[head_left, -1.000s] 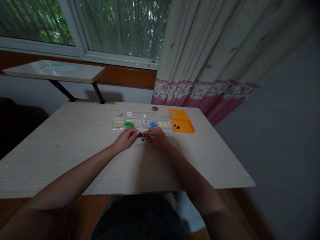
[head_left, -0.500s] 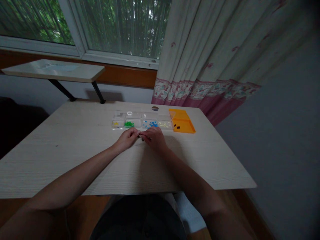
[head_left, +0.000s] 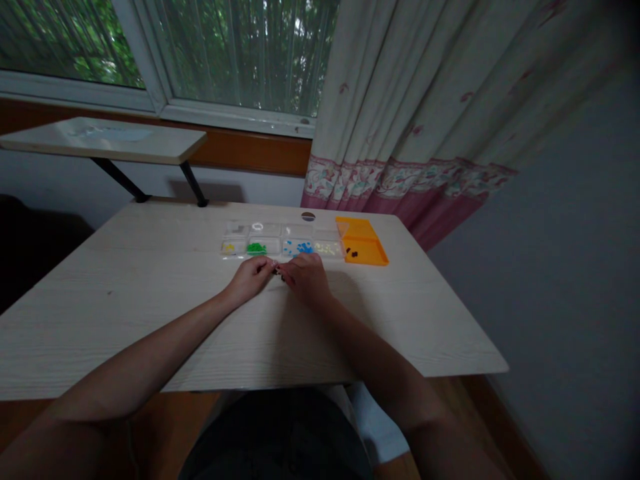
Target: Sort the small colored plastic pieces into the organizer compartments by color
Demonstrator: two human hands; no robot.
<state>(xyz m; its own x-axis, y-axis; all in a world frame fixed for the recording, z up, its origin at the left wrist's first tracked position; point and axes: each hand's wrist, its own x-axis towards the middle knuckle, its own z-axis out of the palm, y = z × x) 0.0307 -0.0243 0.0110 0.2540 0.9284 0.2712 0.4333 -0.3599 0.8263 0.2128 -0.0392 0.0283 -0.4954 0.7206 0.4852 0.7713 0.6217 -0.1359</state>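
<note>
My left hand (head_left: pixel 251 277) and my right hand (head_left: pixel 306 274) meet at the middle of the pale wooden table (head_left: pixel 150 293), fingertips pinched together. Between them sit small dark beads (head_left: pixel 280 272), largely hidden by the fingers. Just beyond the hands lies a clear compartment box (head_left: pixel 283 240) with yellow, green, blue and pale beads in separate cells. To its right rests an orange tray (head_left: pixel 363 241) holding a few dark beads.
A small side table (head_left: pixel 107 139) on black legs stands at the back left under the window. A flowered curtain (head_left: pixel 410 120) hangs behind the table's far right corner. The table's right edge drops off to the floor.
My right hand has slid a little left, closing onto my left hand and covering most of the dark beads. The view has shifted slightly.
</note>
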